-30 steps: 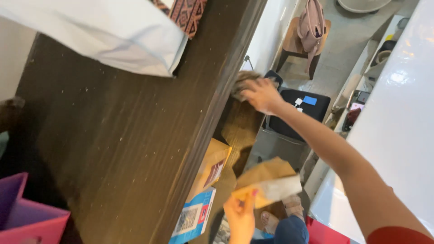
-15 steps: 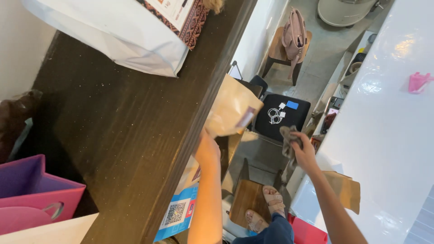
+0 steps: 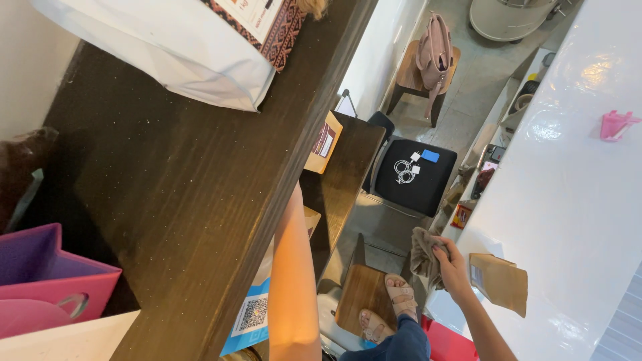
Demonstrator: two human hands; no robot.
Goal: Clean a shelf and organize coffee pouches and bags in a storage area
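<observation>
My right hand [image 3: 453, 269] is closed on a grey-brown cloth [image 3: 421, 251], low beside the edge of a glossy white counter [image 3: 575, 194]. A brown paper pouch [image 3: 503, 284] lies on that counter just right of the hand. My left forearm [image 3: 294, 267] reaches up under the edge of a dark wooden shelf top [image 3: 180, 187], which hides the hand. A lower wooden shelf [image 3: 349, 167] past the arm carries a brown labelled pouch [image 3: 324, 142]. My sandalled feet [image 3: 394, 304] stand on a small wooden step [image 3: 361, 291].
A white bag [image 3: 167, 53] and a pink and purple gift bag [image 3: 47, 281] sit on the shelf top. Below are a black stool with white cables [image 3: 414, 177] and a wooden stool bearing a pink handbag [image 3: 435, 47]. A pink clip [image 3: 615, 125] lies on the counter.
My right hand came down from the lower shelf with the cloth to the counter edge. My left hand, which held a brown pouch low down, has gone up under the shelf top.
</observation>
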